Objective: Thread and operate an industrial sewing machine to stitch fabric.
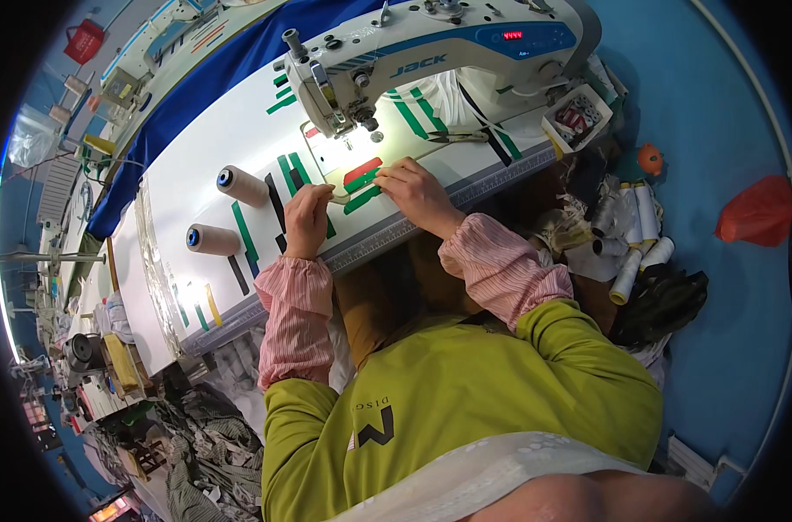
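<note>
Below the needle area of a white sewing machine (448,65), both my hands work over the table. The fingers of my left hand (307,219) are pinched together at the end of a short pale strip (339,199). My right hand (418,193) is closed, its fingertips on the right end of a short green strip (359,182). A red strip (363,169) lies just beyond that green one. Another green strip (361,200) rests nearer me, between the hands. Beside my left hand lie more green strips and a black strip (275,202).
Two thread cones (242,186) (212,239) lie on the left. Thread snips (457,137) rest right of the needle, beside green and black strips. A white box (576,117) of bobbins stands at the right end. A ruler (374,252) runs along the front edge.
</note>
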Demonstrator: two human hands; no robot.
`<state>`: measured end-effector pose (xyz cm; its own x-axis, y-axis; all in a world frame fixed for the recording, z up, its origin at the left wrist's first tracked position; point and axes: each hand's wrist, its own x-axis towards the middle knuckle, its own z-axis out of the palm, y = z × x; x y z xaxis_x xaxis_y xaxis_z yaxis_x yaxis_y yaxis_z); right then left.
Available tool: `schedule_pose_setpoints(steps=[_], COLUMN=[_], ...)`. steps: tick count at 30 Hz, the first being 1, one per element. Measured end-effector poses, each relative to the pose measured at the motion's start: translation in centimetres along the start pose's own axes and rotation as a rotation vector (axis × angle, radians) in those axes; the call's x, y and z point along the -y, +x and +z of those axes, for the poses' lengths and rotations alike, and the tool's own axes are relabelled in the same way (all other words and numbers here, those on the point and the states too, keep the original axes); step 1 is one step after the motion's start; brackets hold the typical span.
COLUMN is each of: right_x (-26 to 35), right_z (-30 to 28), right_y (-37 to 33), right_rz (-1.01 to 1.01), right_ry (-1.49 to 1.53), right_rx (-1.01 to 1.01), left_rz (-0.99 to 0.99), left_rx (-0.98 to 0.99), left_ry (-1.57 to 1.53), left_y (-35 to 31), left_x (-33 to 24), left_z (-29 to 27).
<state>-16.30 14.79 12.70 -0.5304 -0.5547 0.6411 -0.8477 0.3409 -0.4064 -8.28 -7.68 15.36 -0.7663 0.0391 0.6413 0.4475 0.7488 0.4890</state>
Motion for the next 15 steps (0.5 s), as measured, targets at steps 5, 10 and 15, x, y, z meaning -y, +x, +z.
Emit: schedule_pose_setpoints(steps=[5, 10, 15], right_x=[0.07, 0.03, 0.08], right_z=[-0.08, -0.1, -0.11], right_y=[0.05, 0.08, 0.09], right_rz=[-0.004, 0.0, -0.001], right_ry=[-0.011, -0.005, 0.0], right_rx=[0.012, 0.011, 0.009], left_rz=[0.003, 0.008, 0.007], left_rx=[-0.005, -0.001, 0.0], left_ry=[-0.009, -0.007, -0.008], left_y=[0.02, 0.08, 0.05], left_x=[0.0, 0.02, 0.07], left_z=[0.03, 0.03, 0.0])
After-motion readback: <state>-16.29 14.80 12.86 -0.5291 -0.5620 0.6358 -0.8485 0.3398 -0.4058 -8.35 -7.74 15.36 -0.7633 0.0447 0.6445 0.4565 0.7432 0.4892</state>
